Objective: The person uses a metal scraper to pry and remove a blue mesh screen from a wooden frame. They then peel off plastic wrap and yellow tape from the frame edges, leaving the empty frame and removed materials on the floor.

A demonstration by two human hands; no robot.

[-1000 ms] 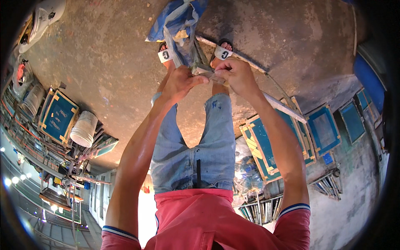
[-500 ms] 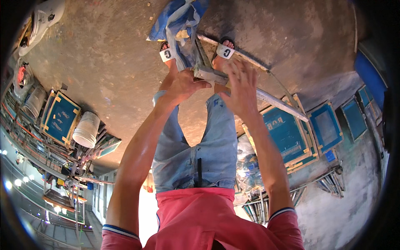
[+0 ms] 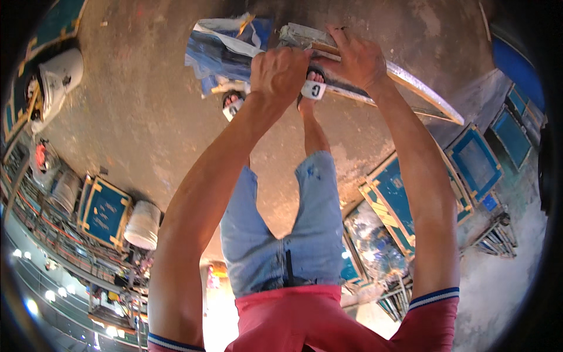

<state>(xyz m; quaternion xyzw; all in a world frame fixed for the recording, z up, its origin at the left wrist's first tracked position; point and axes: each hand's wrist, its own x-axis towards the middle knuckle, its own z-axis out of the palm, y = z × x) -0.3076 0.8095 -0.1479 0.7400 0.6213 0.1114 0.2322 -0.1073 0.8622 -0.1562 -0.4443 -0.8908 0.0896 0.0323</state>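
My left hand [image 3: 278, 71] is closed in a fist at the edge of a crumpled blue-and-white mesh sheet [image 3: 212, 54], which hangs off to its left. My right hand [image 3: 359, 63] bends around a bar of a long, narrow-looking frame [image 3: 427, 94], thumb on one side and fingers on the other. The frame is held tilted above the floor, in front of my feet. Its near end is a rough, grey, worn bar [image 3: 299, 36] between the hands. My left fingertips are turned away, so the exact pinch is hidden.
Blue-meshed frames [image 3: 476, 164] lean at the right, beside a clear plastic bag [image 3: 375, 240]. To the left are a white bucket [image 3: 142, 226], a taped blue frame [image 3: 105, 212], and a white tub [image 3: 63, 79]. My sandalled foot [image 3: 312, 88] stands under the frame.
Both hands have moved farther out, away from my body, along with the frame and sheet. The sheet has swung left and spread. My right hand has gone from loosely spread to bent around the bar.
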